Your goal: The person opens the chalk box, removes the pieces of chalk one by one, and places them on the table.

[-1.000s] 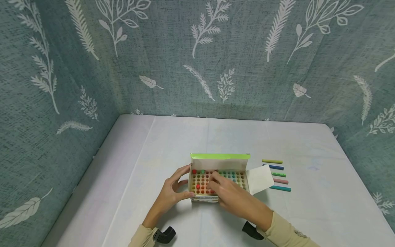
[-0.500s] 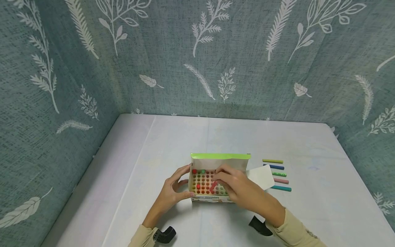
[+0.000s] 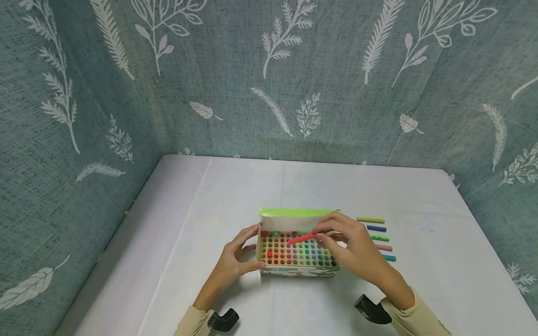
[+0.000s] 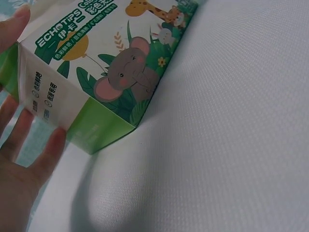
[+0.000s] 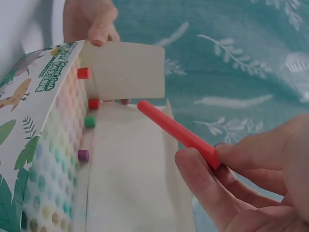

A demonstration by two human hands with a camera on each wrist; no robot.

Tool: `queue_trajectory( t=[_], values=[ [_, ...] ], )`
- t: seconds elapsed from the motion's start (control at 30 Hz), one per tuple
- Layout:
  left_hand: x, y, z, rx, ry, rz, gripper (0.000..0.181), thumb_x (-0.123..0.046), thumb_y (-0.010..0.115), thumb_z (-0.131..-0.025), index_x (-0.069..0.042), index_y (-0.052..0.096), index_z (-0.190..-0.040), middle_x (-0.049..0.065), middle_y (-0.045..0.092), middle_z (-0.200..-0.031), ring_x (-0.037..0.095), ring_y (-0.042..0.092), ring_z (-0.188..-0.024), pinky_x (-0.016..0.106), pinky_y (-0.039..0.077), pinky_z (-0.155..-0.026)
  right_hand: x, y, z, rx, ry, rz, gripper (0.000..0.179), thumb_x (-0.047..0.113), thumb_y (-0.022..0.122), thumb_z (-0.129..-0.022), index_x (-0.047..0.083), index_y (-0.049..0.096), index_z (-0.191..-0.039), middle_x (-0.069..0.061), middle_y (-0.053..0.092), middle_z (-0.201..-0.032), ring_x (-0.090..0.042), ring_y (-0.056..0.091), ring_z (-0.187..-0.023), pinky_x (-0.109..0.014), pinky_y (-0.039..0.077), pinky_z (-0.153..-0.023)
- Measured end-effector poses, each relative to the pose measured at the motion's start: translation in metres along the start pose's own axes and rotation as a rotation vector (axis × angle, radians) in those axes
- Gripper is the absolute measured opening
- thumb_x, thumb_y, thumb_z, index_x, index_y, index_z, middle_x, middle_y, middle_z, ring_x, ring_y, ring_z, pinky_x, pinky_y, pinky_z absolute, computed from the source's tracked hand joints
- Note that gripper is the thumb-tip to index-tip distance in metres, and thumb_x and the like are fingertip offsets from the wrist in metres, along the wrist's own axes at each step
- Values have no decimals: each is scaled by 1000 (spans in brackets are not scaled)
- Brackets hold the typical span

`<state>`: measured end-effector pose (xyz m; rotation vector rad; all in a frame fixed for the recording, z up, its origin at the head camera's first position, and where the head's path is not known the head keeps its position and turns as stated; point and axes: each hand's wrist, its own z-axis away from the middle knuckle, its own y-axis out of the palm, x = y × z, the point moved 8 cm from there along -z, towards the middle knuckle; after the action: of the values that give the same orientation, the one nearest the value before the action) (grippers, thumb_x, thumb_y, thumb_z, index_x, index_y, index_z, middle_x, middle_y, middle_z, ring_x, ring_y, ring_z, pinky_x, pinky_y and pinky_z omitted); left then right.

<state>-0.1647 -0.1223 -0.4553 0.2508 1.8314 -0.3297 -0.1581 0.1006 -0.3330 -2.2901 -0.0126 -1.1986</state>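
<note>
A cardboard chalk box [image 3: 298, 271] stands with its lid raised, showing a rack of round holes stained in many colours. My left hand [image 3: 234, 255] grips its left end, thumb at the front corner and fingers along the side. My right hand [image 3: 355, 249] pinches a red chalk stick [image 3: 301, 238] by one end, between thumb and fingertips. The stick slants over the rack, its free end pointing left. A few sticks sit in the holes: a red chalk [image 5: 84, 73], another red chalk [image 5: 94, 103], a green chalk [image 5: 90, 121] and a purple chalk [image 5: 83, 155].
Right of the box, loose chalks lie in a column on the white-covered table [image 3: 201, 210]: yellow-green [image 3: 371, 220], dark blue [image 3: 376, 228], green [image 3: 380, 238], pink [image 3: 384, 247] and teal [image 3: 389, 257]. Patterned cloth [image 3: 235, 93] hangs behind.
My right hand has drawn the red chalk up out of the rack and moved right with it, uncovering more holes. My left hand keeps its grip on the box.
</note>
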Motion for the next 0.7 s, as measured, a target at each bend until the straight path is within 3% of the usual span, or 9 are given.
queue_trajectory(
  t=[0.23,0.53,0.7],
  values=[
    [4,-1,-1,-4,-12,3,82,0,78,-75,-14,38,-145,6,36,-147,22,34,-133,39,42,-104,-10,-14,7,-38,74,-72,16,-4,62,-88,6,68,-99,-8,61,-100,-17,65,-74,-34,59,-62],
    [5,-1,0,-6,-29,3,82,-1,79,-75,-15,39,-145,5,36,-147,24,34,-134,39,41,-105,-13,-32,19,-76,93,-136,19,-10,61,-87,0,68,-102,-15,60,-101,-22,66,-82,-35,59,-67],
    [5,-1,-1,-6,-23,-5,83,-1,79,-75,-16,38,-145,5,36,-147,25,33,-134,40,41,-105,-19,-46,30,-123,143,-168,18,-9,60,-87,-3,67,-103,-19,60,-102,-24,66,-79,-39,58,-66]
  ],
)
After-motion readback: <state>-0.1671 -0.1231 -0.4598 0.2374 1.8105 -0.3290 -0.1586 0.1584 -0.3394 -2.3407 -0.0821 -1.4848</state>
